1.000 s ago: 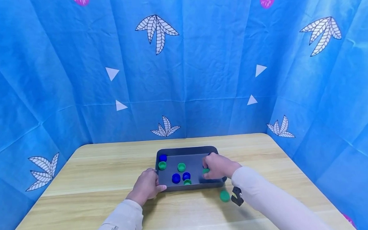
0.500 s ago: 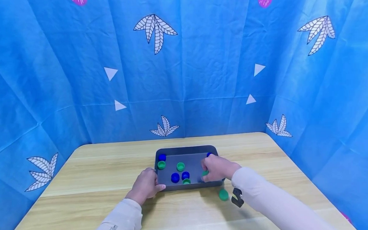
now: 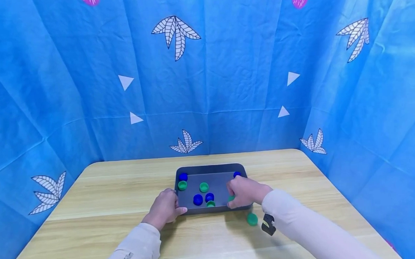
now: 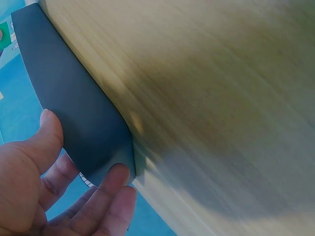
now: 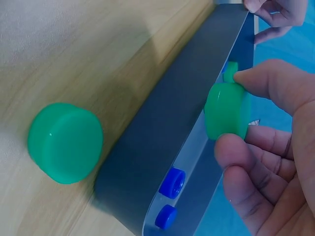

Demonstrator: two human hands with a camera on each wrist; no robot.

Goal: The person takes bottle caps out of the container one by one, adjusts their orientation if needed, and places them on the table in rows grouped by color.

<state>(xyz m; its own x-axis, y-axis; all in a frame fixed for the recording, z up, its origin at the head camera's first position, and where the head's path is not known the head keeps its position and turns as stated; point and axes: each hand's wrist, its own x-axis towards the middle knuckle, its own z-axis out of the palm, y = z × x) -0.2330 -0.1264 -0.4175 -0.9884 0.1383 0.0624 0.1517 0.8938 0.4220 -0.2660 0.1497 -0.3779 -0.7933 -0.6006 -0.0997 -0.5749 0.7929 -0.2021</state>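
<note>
At the near left corner of the dark tray [image 3: 217,179], the left hand [image 3: 165,208] gripped its wall. At the tray's right part, the right hand [image 3: 245,191] pinched a green cap [image 5: 226,110]. Inside lay blue caps [image 3: 197,199] and green caps [image 3: 204,187], while a loose green cap [image 3: 252,219] sat on the table [image 3: 110,194], just outside the tray's near right corner.

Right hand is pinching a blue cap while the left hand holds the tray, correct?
Not quite: the cap in the right hand is green, not blue, as the right wrist view shows. The left hand does hold the tray.
</note>
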